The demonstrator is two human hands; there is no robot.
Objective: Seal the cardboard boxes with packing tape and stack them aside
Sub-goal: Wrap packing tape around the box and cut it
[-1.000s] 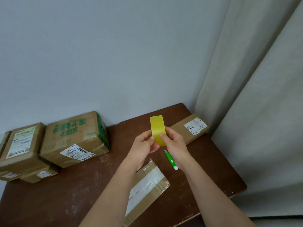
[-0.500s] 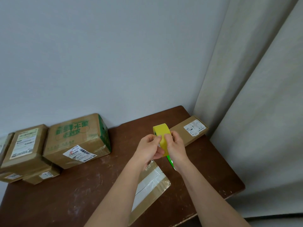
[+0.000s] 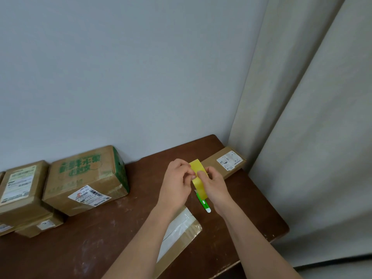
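- One roll of yellow packing tape (image 3: 198, 179) is held up on edge above the middle of the brown table (image 3: 96, 238), between both hands.
- The left hand (image 3: 177, 182) curls its fingers against the roll's left side, fingertips pinching at the outer face of the tape.
- The right hand (image 3: 214, 185) grips the roll from the right, thumb and forefinger meeting the left hand's fingertips on the tape surface.
- One green cutter (image 3: 203, 202) with a white tip lies on the table just beneath the roll, partly hidden by it.
- One flat cardboard box (image 3: 181, 228) with a pale strip down its top lies at the near edge, under the left forearm.
- One long narrow box (image 3: 223, 163) with a white label lies at the far right corner, against the curtain (image 3: 302, 137).
- On the left, one large box with green print (image 3: 84, 178) stands by the wall.
- Further left, one box with a white label (image 3: 20, 188) sits on top of a lower flat box (image 3: 38, 226); a sliver of something more shows at the left edge, but what it is cannot be told.
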